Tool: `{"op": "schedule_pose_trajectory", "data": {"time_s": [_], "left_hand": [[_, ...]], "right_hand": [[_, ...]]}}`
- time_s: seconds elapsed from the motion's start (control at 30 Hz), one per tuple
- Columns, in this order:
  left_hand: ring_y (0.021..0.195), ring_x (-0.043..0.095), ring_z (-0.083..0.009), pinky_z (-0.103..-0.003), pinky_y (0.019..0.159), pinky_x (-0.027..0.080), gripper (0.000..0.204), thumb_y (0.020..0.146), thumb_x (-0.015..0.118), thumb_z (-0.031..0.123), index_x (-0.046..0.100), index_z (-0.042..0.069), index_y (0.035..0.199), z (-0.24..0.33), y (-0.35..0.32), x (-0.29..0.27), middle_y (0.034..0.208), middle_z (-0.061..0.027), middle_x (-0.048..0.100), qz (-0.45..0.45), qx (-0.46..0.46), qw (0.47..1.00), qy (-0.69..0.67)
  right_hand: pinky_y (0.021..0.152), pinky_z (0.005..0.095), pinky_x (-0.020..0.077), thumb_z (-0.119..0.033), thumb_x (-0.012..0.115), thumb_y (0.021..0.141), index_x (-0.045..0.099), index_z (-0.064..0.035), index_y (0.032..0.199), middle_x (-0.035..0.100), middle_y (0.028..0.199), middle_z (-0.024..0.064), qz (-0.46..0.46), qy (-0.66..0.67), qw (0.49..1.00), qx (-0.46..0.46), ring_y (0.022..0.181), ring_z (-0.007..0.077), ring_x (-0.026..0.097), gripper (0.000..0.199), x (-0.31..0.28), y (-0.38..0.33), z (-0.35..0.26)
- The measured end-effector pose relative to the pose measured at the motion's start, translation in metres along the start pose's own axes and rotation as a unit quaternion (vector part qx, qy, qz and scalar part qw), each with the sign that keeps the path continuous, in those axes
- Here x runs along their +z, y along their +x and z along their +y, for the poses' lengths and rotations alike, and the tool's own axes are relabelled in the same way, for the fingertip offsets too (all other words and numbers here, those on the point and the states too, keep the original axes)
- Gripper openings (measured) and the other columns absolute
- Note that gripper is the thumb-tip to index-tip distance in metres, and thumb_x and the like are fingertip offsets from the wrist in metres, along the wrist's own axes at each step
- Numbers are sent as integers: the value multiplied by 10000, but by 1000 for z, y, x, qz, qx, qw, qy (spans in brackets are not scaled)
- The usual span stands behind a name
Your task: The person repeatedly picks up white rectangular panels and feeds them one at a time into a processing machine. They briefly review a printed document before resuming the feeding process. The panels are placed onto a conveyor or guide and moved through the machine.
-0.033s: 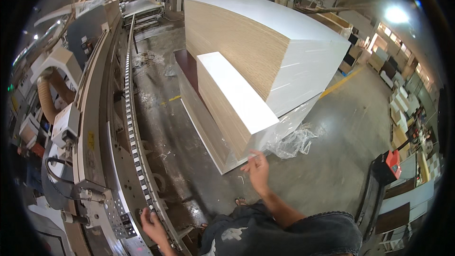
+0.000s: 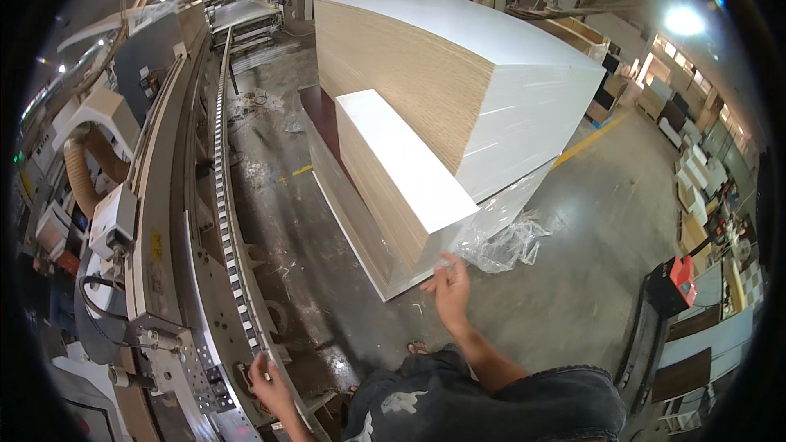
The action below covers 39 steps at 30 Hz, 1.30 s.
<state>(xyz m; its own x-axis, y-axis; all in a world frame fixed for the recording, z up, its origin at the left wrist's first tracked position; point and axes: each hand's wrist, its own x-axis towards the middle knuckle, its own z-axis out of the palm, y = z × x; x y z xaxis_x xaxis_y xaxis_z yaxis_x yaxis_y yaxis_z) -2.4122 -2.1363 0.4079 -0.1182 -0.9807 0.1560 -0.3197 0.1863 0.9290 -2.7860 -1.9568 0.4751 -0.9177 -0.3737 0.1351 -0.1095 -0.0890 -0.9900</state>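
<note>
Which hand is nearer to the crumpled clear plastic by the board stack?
Right. The right hand is below and left of the crumpled plastic in view; the left hand is farther off, beside the machine's rail.

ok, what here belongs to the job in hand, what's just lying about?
Likely in the job:
narrow board stack, nearest the right hand
large board stack beside it
segmented rail, near the left hand

Likely lying about:
crumpled clear plastic
red-and-black unit, at right
</note>
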Motion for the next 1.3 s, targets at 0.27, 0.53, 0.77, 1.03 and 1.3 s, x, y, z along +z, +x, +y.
{"op": "schedule_pose_trajectory", "data": {"time_s": [0.27, 0.53, 0.77, 1.03, 1.3], "left_hand": [[1219, 653, -245, -377, 1033, 512, 447, 1037, 678, 249, 604, -11, 1393, 197, -17, 227, 1326, -181, 689, -262, 6, 952, -159], [1039, 638, -167, -369, 863, 568, 439, 974, 757, 203, 539, 2, 1298, 261, -18, 320, 1109, -92, 649, -143, -158, 932, -292], [752, 580, -113, -321, 709, 571, 262, 904, 802, 112, 601, 42, 1057, 235, -26, 253, 882, -7, 564, -14, -232, 903, -360], [843, 665, -143, -283, 748, 556, 356, 873, 760, 11, 632, 1, 1205, 171, -125, 69, 1030, -59, 700, 128, -219, 892, -374], [1122, 670, -194, -329, 1008, 525, 499, 862, 741, 7, 586, -21, 1335, 112, -294, -96, 1214, -112, 700, 316, -174, 865, -350]], "right_hand": [[729, 279, 539, -113, 589, 1051, 187, 33, 1626, 687, 805, 62, -56, 28, 998, 5, 746, 114, 647, 717, -74, 103, -11], [687, 293, 561, -56, 611, 1029, 146, 32, 1639, 676, 732, 91, -190, -31, 981, 0, 678, 132, 667, 772, -66, 72, -34], [678, 317, 588, -105, 624, 1045, 351, 70, 1538, 684, 768, 101, -347, 73, 931, 84, 707, 170, 697, 590, -55, 38, -29], [697, 348, 612, -354, 503, 1109, 473, 56, 1441, 723, 1067, 178, -337, 182, 900, 209, 830, 233, 739, 528, -7, 44, -26], [702, 394, 621, -235, 615, 1039, 589, -54, 1110, 619, 985, 70, -457, 122, 800, 369, 817, 211, 659, 197, 60, -61, 21]]}}
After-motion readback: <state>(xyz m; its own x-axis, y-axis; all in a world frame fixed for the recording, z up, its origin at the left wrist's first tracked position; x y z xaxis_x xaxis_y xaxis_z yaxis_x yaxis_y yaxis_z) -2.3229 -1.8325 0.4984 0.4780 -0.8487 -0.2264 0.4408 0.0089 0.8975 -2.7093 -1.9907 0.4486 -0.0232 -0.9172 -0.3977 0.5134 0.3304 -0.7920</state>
